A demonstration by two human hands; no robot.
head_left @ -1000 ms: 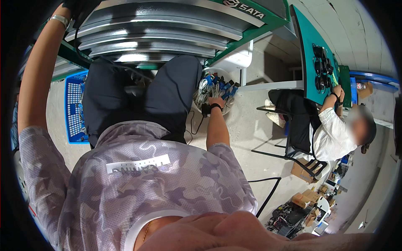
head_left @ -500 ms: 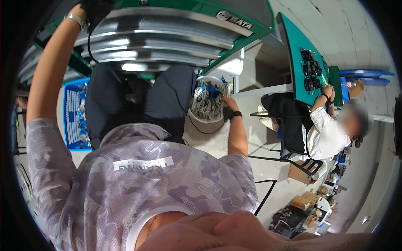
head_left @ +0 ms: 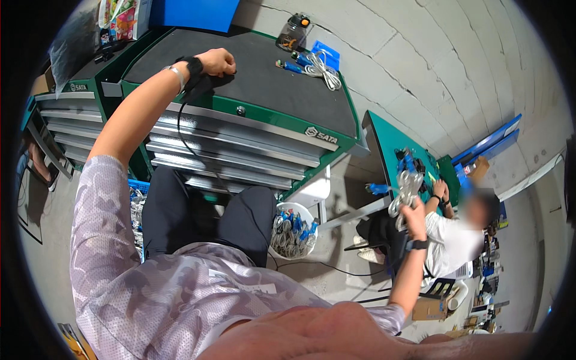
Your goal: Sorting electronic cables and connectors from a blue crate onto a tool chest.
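Note:
My right hand is raised at the right, closed around a coiled grey-white cable bundle with blue connectors dangling from it. My left hand rests with curled fingers on the dark mat of a green tool cabinet; whether anything sits inside the fingers is hidden. A black cord hangs down from near my left wrist. Another white cable with blue connectors lies at the mat's right end. Beside my knee, a white bucket holds several similar cables.
Left of my legs stands a blue basket of cables. A dark bottle with an orange-marked lid stands at the mat's back edge. At the right, a person in white sits at a green table. A black cable crosses the floor.
My right hand has come up out of the bucket and moved right, now with a cable bundle. The view has tilted up, bringing the cabinet top and my left hand into sight.

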